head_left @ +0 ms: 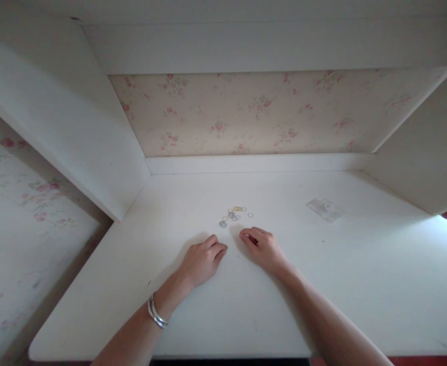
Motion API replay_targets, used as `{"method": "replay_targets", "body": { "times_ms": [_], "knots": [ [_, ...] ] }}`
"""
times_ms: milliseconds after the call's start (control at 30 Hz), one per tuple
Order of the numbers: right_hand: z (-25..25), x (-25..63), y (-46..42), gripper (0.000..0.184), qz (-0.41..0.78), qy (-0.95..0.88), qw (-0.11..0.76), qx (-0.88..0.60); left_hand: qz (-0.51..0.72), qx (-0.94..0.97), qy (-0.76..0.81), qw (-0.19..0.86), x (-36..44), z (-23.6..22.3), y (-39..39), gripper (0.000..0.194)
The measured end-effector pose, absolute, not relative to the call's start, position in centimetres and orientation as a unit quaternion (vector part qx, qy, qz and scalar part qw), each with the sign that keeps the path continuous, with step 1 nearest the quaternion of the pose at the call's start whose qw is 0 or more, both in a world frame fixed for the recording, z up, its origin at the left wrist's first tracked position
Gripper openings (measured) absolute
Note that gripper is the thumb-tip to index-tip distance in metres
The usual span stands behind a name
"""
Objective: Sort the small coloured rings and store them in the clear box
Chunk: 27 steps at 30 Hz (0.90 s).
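Several small metal rings (234, 215), gold and silver, lie in a loose cluster on the white desk (131, 284). My left hand (202, 260) rests on the desk just below and left of them, fingers curled under, knuckles up; a silver bangle (156, 312) circles its wrist. My right hand (261, 247) rests beside it, fingers bent and pressed together near the rings. Whether either hand pinches a ring is hidden. Both hands lie a short way from the cluster, not touching it.
A small clear plastic packet (325, 209) lies on the desk at the right. White side panels and a floral-papered back wall (246, 112) enclose the desk. A low white ledge (254, 163) runs along the back. Floral wall continues at the left.
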State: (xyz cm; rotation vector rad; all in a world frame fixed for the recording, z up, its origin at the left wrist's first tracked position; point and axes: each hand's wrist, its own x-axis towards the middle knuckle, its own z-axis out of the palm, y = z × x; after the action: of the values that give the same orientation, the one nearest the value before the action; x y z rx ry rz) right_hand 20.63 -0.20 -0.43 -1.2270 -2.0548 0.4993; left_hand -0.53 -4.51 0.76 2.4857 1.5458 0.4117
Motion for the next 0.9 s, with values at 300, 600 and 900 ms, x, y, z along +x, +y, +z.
{"method": "replay_targets", "body": {
  "times_ms": [300, 600, 900],
  "knots": [
    [-0.65, 20.60, -0.12, 0.021, 0.176, -0.807, 0.306, -0.473, 0.136, 0.822, 0.547, 0.084, -0.65, 0.81, -4.33, 0.031],
    [-0.97, 20.59, 0.11, 0.022, 0.146, -0.812, 0.289, -0.486, 0.136, 0.824, 0.543, 0.085, -0.70, 0.73, -4.38, 0.031],
    [-1.02, 20.62, 0.13, 0.022, 0.144, -0.815, 0.282, -0.485, 0.190, 0.805, 0.547, 0.127, -0.74, 0.95, -4.36, 0.028]
  ]
}}
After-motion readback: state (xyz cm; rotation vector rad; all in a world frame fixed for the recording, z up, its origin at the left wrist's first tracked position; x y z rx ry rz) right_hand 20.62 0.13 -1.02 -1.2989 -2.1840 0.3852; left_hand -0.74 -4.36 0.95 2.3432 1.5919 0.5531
